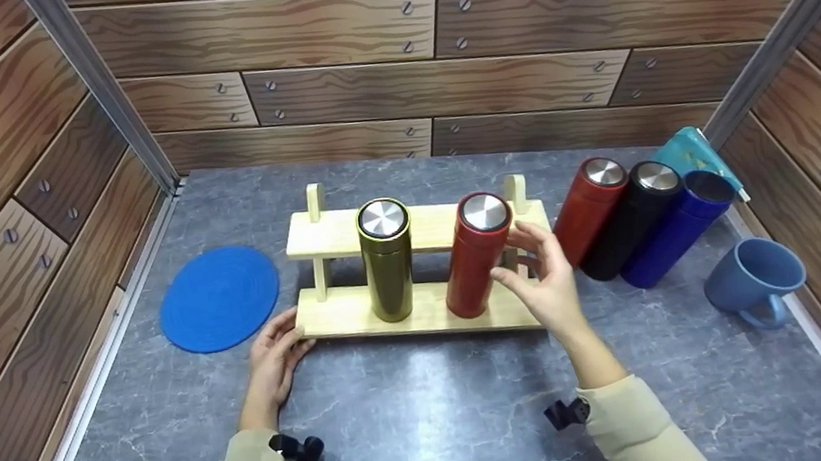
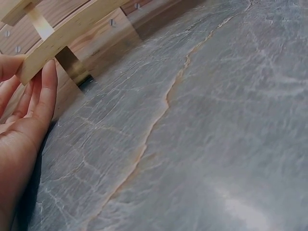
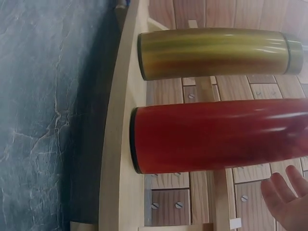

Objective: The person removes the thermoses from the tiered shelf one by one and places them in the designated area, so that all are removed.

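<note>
The left hand (image 1: 276, 356) pinches the near left corner of a wooden rack (image 1: 343, 308) between thumb and fingers; the right hand (image 1: 547, 285) has its thumb and fingers spread beside a red bottle (image 1: 475, 277), and whether the thumb touches it I cannot tell. Plank-patterned walls (image 1: 336, 87) rise beyond both hands and to either side, and a grey marbled tabletop (image 1: 428, 409) lies under them. The two-tier rack runs rightward from the left hand's pinch to the right hand. Near the left hand, on its outer side, lies a round blue mat (image 1: 219, 299). The red bottle stands on the lower shelf, just left of the right hand; a gold bottle (image 1: 389, 278) stands farther left, between the hands. Right of the right hand are another red bottle (image 1: 585, 202), a black bottle (image 1: 625, 232) and a blue bottle (image 1: 671, 235), side by side. Farther right sits a blue mug (image 1: 743, 285). A teal packet (image 1: 693, 154) lies behind the blue bottle, beyond the right hand.
</note>
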A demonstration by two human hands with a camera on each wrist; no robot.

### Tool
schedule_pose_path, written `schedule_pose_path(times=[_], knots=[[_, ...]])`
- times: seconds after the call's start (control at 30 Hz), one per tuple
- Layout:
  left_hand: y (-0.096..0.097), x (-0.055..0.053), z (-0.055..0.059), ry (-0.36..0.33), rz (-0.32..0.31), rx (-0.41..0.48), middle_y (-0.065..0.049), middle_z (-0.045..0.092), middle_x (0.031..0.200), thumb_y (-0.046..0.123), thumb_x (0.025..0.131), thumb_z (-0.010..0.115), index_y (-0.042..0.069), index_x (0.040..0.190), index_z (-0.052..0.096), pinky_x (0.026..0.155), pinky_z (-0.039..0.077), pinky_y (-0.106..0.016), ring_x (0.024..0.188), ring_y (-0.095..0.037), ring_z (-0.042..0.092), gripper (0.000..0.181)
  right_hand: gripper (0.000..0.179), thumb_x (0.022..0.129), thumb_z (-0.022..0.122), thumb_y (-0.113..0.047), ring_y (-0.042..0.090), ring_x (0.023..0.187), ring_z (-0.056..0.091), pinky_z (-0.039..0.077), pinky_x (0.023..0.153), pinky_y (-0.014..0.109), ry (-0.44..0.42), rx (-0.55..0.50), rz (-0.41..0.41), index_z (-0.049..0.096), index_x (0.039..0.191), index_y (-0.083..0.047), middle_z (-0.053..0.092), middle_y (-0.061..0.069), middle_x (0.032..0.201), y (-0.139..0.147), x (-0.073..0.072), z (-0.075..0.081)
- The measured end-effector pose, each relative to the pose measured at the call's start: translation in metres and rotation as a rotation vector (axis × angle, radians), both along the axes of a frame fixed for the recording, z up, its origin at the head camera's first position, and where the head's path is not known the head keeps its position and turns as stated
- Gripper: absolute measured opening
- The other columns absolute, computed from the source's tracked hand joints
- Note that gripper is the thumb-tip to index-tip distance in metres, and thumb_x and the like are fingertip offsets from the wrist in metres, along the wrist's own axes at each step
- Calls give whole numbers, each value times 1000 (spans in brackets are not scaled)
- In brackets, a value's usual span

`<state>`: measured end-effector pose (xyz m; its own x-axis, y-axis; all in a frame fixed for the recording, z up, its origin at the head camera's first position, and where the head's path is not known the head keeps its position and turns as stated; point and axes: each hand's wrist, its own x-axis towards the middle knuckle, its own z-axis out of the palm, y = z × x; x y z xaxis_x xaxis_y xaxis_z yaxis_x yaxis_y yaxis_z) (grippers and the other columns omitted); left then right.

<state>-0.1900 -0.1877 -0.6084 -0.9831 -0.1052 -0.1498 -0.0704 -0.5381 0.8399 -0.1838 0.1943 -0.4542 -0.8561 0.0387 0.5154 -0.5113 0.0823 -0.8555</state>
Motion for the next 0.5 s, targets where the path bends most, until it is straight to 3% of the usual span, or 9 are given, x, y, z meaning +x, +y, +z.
schedule_pose_path(times=[0.23,0.5], knots=[[0,-1,0,5,5,-2,-12,56,113,-7,84,60,-7,129,45,74,54,-36,89,-22,59,48,73,67,74,14,29,109,50,45,87,41,21,29,-27,37,130,13,50,25,121,-15,2,14],[1,-1,-2,14,-1,-12,-12,55,112,-8,84,59,-7,130,43,75,54,-36,88,-21,59,49,75,65,78,11,31,107,50,46,88,36,-12,36,-69,39,129,11,51,23,118,-24,-2,15]])
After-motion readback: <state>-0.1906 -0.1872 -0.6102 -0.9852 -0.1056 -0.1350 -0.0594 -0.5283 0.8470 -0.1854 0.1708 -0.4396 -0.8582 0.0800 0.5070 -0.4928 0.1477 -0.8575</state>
